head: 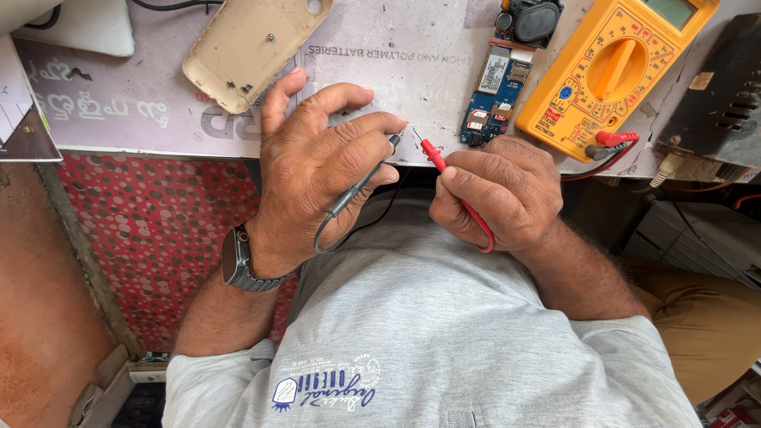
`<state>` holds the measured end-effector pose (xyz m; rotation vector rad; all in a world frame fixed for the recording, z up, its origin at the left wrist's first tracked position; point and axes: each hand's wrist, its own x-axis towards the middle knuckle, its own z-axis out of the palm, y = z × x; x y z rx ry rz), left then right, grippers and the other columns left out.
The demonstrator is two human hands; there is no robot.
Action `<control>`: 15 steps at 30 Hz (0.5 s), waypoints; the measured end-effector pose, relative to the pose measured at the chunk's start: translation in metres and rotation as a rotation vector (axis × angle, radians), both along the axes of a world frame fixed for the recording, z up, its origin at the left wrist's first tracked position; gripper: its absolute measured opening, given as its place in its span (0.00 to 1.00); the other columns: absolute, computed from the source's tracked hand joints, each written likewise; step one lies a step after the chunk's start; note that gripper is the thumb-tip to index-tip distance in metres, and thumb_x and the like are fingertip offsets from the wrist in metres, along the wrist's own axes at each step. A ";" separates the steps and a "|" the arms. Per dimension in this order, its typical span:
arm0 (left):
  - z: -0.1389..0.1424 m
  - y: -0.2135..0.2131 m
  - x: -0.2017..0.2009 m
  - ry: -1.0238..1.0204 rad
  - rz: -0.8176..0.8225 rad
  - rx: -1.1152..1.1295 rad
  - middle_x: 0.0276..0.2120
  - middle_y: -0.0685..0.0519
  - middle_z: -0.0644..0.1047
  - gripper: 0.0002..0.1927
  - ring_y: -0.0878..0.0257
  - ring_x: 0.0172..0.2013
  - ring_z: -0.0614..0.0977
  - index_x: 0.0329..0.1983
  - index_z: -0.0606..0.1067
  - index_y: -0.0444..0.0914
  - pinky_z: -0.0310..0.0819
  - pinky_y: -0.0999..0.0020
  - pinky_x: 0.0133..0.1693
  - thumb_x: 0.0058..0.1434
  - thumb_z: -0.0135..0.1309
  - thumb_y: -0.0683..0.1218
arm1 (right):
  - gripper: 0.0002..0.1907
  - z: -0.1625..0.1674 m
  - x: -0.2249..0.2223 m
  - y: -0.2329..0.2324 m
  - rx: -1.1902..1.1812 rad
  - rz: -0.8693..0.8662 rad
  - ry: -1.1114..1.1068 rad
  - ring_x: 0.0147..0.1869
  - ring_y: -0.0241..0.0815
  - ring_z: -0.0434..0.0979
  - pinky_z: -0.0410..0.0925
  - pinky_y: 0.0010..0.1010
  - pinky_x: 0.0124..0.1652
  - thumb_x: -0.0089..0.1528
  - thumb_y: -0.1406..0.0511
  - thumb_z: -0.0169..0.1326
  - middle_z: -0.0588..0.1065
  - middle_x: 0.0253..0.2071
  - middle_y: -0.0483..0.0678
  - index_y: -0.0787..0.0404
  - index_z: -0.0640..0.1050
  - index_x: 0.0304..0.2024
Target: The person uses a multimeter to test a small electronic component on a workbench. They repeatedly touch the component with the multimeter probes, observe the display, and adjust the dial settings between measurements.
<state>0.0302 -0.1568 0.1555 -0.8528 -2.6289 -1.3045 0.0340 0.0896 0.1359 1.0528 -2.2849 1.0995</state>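
Note:
My left hand (pixel 313 170) pinches a black test probe (pixel 361 186), its tip pointing up and right at the table edge. A wristwatch (pixel 238 260) sits on that wrist. My right hand (pixel 503 190) grips a red test probe (pixel 433 154), its metal tip pointing up and left. The two tips are close together but apart, just in front of the table edge. The red lead runs from under my right hand to a yellow multimeter (pixel 614 67) at the upper right. A small blue phone circuit board (pixel 495 95) lies on the table just beyond the tips.
A beige phone back cover (pixel 246 47) lies inside up on the pale printed table sheet (pixel 412 47). A black part (pixel 529 17) sits above the board. A dark box (pixel 717 95) stands at the right. Red dotted panelling (pixel 158 230) shows below the table.

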 end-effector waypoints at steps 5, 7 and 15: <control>-0.002 0.004 0.001 -0.002 0.007 -0.001 0.53 0.54 0.83 0.10 0.51 0.61 0.78 0.52 0.75 0.43 0.47 0.40 0.69 0.74 0.58 0.51 | 0.10 -0.002 0.000 0.003 -0.020 -0.004 0.015 0.29 0.40 0.79 0.71 0.31 0.26 0.64 0.70 0.63 0.79 0.32 0.52 0.63 0.75 0.44; -0.002 0.004 0.002 -0.002 0.014 -0.016 0.53 0.54 0.83 0.10 0.51 0.61 0.78 0.53 0.74 0.43 0.47 0.40 0.69 0.74 0.58 0.51 | 0.10 -0.001 0.000 0.003 -0.018 0.001 0.014 0.29 0.39 0.79 0.71 0.31 0.25 0.64 0.70 0.63 0.79 0.32 0.52 0.63 0.75 0.44; 0.000 0.003 -0.001 0.000 0.005 -0.012 0.53 0.54 0.83 0.11 0.51 0.61 0.78 0.53 0.74 0.43 0.47 0.40 0.70 0.74 0.59 0.50 | 0.09 0.000 -0.002 0.003 -0.008 -0.001 0.014 0.30 0.40 0.80 0.72 0.32 0.26 0.65 0.70 0.62 0.79 0.32 0.53 0.63 0.75 0.44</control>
